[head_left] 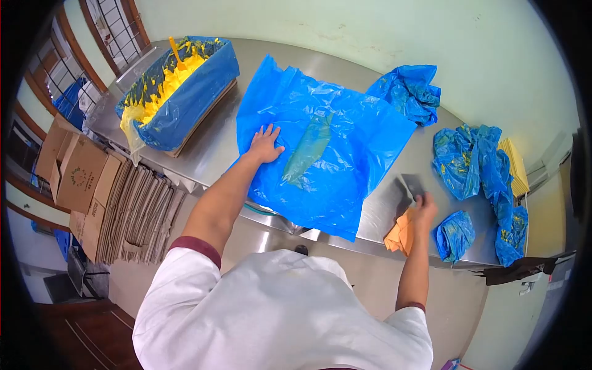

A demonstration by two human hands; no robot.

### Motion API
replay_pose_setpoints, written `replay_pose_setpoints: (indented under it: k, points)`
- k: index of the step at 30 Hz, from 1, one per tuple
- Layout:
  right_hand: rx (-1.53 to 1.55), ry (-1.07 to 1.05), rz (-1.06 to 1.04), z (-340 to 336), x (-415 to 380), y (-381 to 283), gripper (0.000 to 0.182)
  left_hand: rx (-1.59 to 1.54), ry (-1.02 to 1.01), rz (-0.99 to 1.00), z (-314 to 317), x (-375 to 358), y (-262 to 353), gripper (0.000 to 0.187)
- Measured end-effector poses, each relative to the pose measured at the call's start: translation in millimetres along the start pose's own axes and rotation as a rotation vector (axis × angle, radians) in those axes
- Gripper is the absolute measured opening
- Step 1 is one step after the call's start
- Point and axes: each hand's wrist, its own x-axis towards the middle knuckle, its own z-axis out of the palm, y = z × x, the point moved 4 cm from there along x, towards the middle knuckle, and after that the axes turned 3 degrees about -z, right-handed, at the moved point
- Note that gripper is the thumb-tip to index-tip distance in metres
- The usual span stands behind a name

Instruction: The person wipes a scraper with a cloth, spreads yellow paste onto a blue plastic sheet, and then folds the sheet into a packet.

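Note:
A large blue plastic bag (351,142) lies spread flat on the steel table, its front edge hanging over the side. Down its middle runs a greenish smear-like patch (311,145). My left hand (266,145) rests palm down on the bag's left part, fingers spread. To the right of the bag, my right hand (424,211) is closed around a flat grey scraper (412,185) with a broad blade, close over the table. An orange cloth (402,233) lies beside that hand at the table's front edge.
A blue-lined box (200,102) of yellow paste with an orange spatula (177,52) stands at the left. Crumpled, yellow-smeared blue bags (456,160) lie at the right, near a yellow stack (515,166). Flattened cardboard boxes (139,213) stand left of the table.

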Motion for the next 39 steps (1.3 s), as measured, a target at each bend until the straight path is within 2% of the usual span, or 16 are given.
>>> replay_pose_setpoints:
  k: [1,3,4,6,7,9,11,12,13,14,16,18,23,25,36,39]
  points:
    - [0.04,0.032,0.185,-17,7,6,0.019,-0.006,-0.022,0.002,-3,-4,2,0.081]
    - [0.081,0.142,0.268,-46,21,20,0.022,-0.082,-0.036,0.022,-14,-13,8,0.077]
    - [0.434,0.255,0.337,-62,25,11,0.023,-0.121,-0.04,0.032,-24,-21,13,0.075]
    - [1.141,0.46,0.473,-88,28,-7,0.025,-0.161,0.216,0.195,-48,-62,29,0.062]
    - [1.177,0.406,0.455,-91,26,-26,0.027,-0.178,0.341,0.278,-58,-92,39,0.056]
    - [1.247,0.303,0.416,-85,16,-71,0.03,-0.606,0.452,0.345,-60,-162,53,0.035]
    - [0.893,0.053,0.186,-55,5,-100,0.028,-0.87,0.342,0.181,-13,-212,45,0.027]
    - [0.715,-0.078,0.172,-44,0,-126,0.024,-1.075,0.151,-0.008,28,-229,37,0.032]
    - [0.417,-0.236,-0.015,-35,-1,-164,0.023,-1.27,-0.053,-0.207,62,-241,31,0.037]
    - [0.454,-0.259,-0.384,-31,-9,-219,0.032,-1.3,-0.168,-0.352,69,-246,32,0.039]
    - [0.294,-0.495,-0.657,1,-41,-279,0.048,-1.345,-0.402,-0.64,75,-255,46,0.044]
    - [0.113,-0.687,-0.768,36,-82,-308,0.049,-1.376,-0.387,-0.562,72,-238,58,0.049]
    - [0.053,-0.722,-0.826,85,-136,-313,0.045,-1.508,-0.154,-0.381,125,-216,60,0.054]
    - [0.007,-0.757,-0.777,85,-141,-324,0.05,-1.36,-0.211,-0.375,130,-213,55,0.057]
    - [-0.187,-0.475,-0.775,148,-140,-332,0.049,-1.161,-0.109,-0.205,180,-191,33,0.052]
    - [-0.199,-0.403,-0.724,162,-128,-341,0.041,-1.048,-0.112,-0.209,138,-204,38,0.054]
